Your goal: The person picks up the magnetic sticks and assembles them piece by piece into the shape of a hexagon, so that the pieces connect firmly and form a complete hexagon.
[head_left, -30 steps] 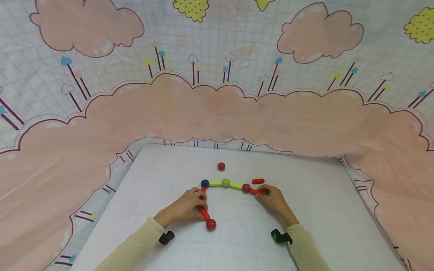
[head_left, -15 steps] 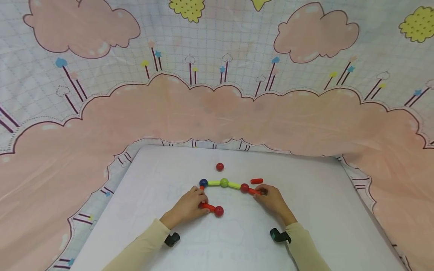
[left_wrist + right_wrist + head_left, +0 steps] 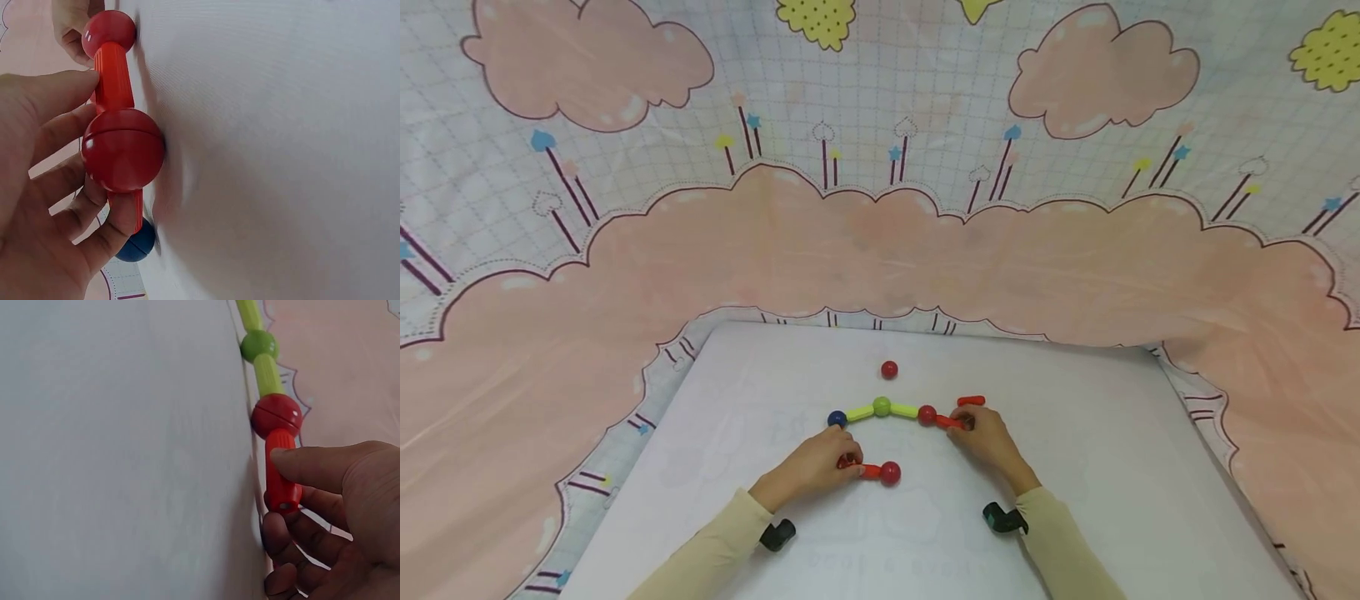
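Note:
Magnetic rods and balls form a chain on the white table. My left hand [image 3: 808, 467] pinches a red rod [image 3: 114, 78] between two red balls, the nearer ball [image 3: 123, 150] against its fingers and the other ball [image 3: 890, 473] at the rod's free end. Beneath those fingers, another red rod [image 3: 139, 212] leads to the blue ball [image 3: 837, 419]. From there yellow-green rods and a green ball [image 3: 882, 407] run to a red ball [image 3: 927, 414]. My right hand [image 3: 992, 442] pinches the red rod [image 3: 282, 469] attached to that ball; its end shows bare.
A loose red rod [image 3: 972, 400] lies just beyond the right hand. One loose red ball [image 3: 890, 369] sits farther back on the table [image 3: 1112, 467]. Dark wrist cameras hang by both sleeves, and a patterned cloth [image 3: 880, 250] rises behind.
The left hand's rod has swung round, its end ball moving right and away from me. The blue ball has come left and nearer, and the right hand has shifted slightly left with its rod.

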Available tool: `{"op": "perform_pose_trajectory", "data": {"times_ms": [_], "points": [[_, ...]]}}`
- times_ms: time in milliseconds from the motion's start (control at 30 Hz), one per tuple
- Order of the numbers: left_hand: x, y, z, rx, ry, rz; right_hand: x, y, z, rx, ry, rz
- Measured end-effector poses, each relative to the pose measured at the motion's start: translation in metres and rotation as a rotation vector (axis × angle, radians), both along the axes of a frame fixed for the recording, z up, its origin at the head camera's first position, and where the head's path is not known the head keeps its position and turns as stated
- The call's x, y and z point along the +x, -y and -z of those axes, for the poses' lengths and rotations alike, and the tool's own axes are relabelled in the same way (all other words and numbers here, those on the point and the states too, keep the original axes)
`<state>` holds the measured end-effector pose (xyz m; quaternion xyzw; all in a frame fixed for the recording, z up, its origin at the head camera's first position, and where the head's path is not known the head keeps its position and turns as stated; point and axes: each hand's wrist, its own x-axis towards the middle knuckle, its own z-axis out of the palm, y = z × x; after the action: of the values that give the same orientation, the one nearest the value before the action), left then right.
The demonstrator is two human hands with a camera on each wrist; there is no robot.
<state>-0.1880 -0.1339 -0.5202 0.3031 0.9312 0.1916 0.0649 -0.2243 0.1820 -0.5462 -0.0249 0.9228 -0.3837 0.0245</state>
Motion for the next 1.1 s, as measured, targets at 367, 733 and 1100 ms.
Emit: {"op": "perform_pose_trajectory", "data": {"times_ms": [367, 733, 1100], "points": [[0.003, 0.005, -0.001, 0.023, 0.029, 0.055, -0.007, 0.024, -0.002, -0.011, 0.015, -0.004], [0.010, 0.004, -0.001, 0.012, 0.028, 0.046, -0.017, 0.040, -0.003, -0.001, -0.023, -0.003], [0.017, 0.003, -0.002, -0.025, 0.025, 0.022, -0.030, 0.058, -0.005, 0.022, -0.051, -0.011]]}}
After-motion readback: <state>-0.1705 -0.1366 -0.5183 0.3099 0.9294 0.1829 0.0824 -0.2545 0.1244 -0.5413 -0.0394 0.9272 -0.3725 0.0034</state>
